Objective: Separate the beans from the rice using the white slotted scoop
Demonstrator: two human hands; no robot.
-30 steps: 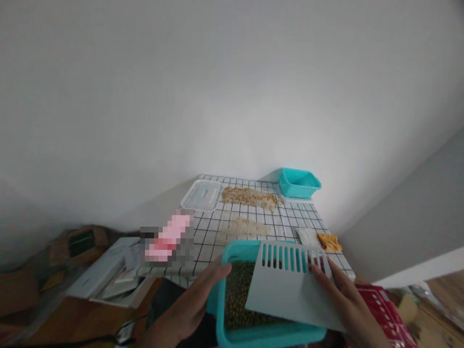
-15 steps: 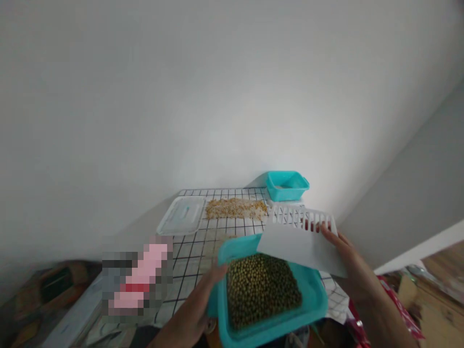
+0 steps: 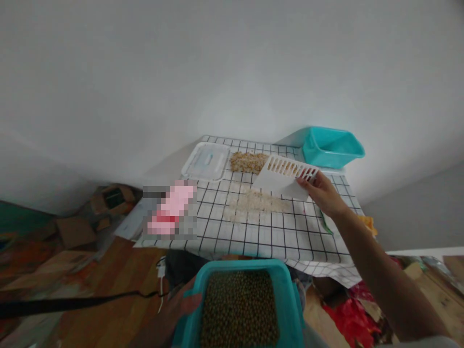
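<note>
Right hand: my right hand (image 3: 324,194) reaches out over the table (image 3: 275,237) and pinches the white slotted lid (image 3: 284,177) at its right end, fingers pressed on its edge.
Lid: it hangs above the checked cloth, between the brown grain pile (image 3: 248,161) and the pale grain pile (image 3: 259,203); its long axis runs left to right, the row of slots along the far edge, the plain part tilted down toward me.
Left hand: my left hand (image 3: 183,309) grips the near-left rim of the teal tub (image 3: 290,299) full of green beans (image 3: 239,309), fingers curled on it.
Tub: low before me, off the table's near edge.
Far corner: a second teal tub (image 3: 331,147).
Far left: a clear lid (image 3: 206,161).
</note>
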